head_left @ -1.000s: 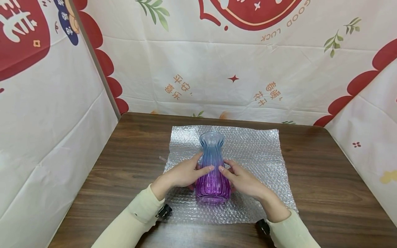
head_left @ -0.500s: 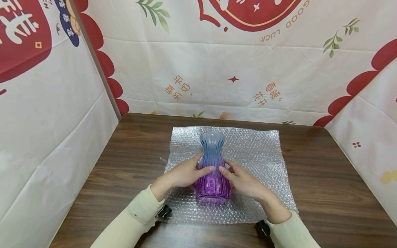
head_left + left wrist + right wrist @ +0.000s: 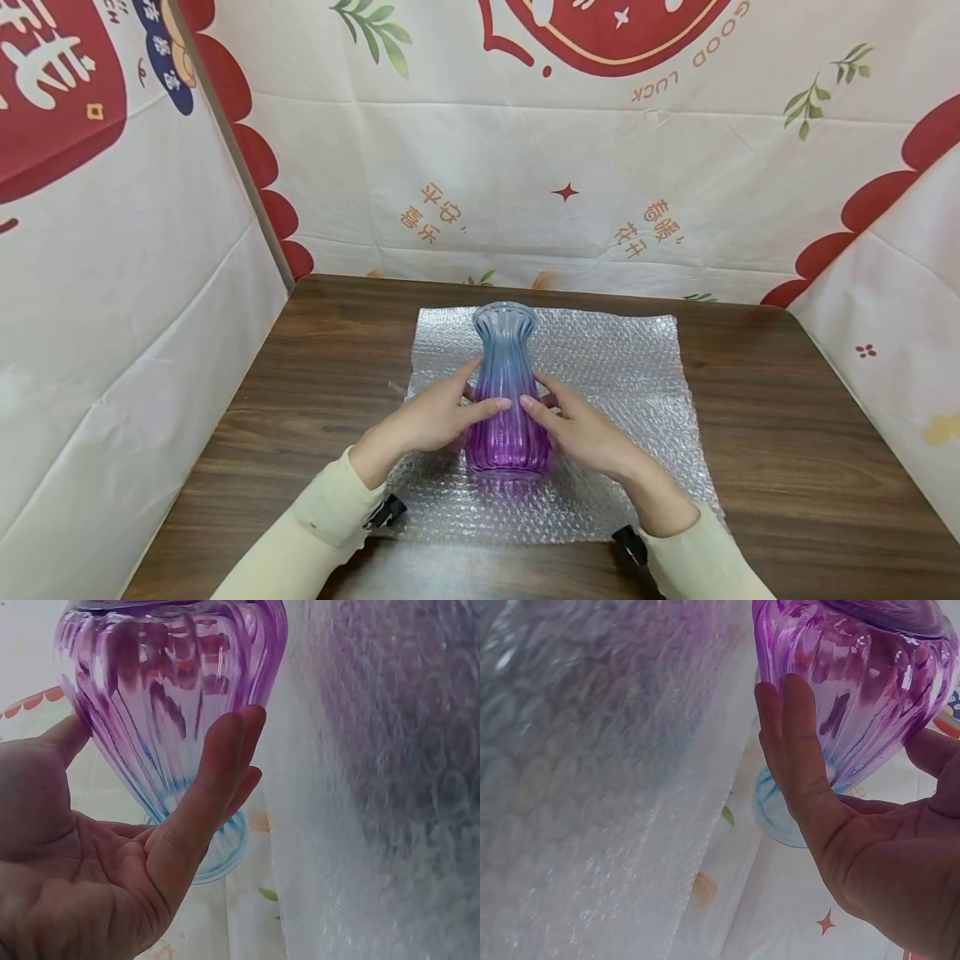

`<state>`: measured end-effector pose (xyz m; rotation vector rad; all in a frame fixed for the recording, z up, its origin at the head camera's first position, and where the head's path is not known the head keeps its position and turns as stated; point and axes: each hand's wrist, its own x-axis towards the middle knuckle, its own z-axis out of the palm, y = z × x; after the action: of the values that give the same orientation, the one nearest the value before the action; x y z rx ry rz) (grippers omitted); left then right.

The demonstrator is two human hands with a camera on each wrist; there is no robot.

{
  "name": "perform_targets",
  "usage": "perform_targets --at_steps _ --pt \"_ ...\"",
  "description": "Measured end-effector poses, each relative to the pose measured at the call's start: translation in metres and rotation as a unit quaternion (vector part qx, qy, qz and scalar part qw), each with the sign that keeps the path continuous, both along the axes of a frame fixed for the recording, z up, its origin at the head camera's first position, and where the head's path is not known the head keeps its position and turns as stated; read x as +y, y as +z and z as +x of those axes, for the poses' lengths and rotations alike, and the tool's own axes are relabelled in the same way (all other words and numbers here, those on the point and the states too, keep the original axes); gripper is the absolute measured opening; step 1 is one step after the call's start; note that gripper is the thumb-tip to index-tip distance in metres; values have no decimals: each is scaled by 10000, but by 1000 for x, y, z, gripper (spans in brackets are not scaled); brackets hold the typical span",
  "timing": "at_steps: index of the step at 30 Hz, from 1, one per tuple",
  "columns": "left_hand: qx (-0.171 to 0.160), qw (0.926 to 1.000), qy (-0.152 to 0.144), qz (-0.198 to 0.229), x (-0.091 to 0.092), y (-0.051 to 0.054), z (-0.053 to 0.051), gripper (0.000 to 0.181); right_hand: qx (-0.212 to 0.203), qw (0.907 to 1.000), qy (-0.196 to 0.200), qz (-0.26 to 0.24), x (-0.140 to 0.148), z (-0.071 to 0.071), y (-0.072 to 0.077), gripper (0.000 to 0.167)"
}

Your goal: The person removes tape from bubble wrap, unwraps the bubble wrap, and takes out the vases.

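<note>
A ribbed glass vase [image 3: 504,383], blue at its flared mouth and purple toward the base, is held between both hands above a sheet of bubble wrap [image 3: 615,367]. My left hand [image 3: 438,412] grips its left side, thumb on the near face. From the other side my right hand [image 3: 581,425] holds it the same way, thumbs almost meeting. Both wrist views show the vase [image 3: 172,682] apart from the wrap, with fingers curved round its body. The far side of the glass is hidden in the head view.
A dark wooden table [image 3: 787,433] carries the bubble wrap near its middle. White printed cloth [image 3: 495,167] hangs behind the table and along both sides. A small clear strip [image 3: 396,387] pokes out at the wrap's left edge.
Between the last two head frames the vase has moved slightly up and left in view, with both hands following. Earlier it stayed still in their grip.
</note>
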<state>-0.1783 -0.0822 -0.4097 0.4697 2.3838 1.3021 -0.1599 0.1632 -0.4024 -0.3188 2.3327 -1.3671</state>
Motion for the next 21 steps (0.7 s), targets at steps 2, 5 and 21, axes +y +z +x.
perform_targets --at_steps 2,5,21 --pt "-32 10000 63 10 -3 3 1 99 30 9999 61 -102 -2 -1 1 73" --pt "-60 9998 128 156 -7 5 2 102 57 9996 134 -258 -5 -2 3 74" --pt "-240 9957 510 730 -27 10 4 107 827 9962 124 -239 -25 -9 7 80"
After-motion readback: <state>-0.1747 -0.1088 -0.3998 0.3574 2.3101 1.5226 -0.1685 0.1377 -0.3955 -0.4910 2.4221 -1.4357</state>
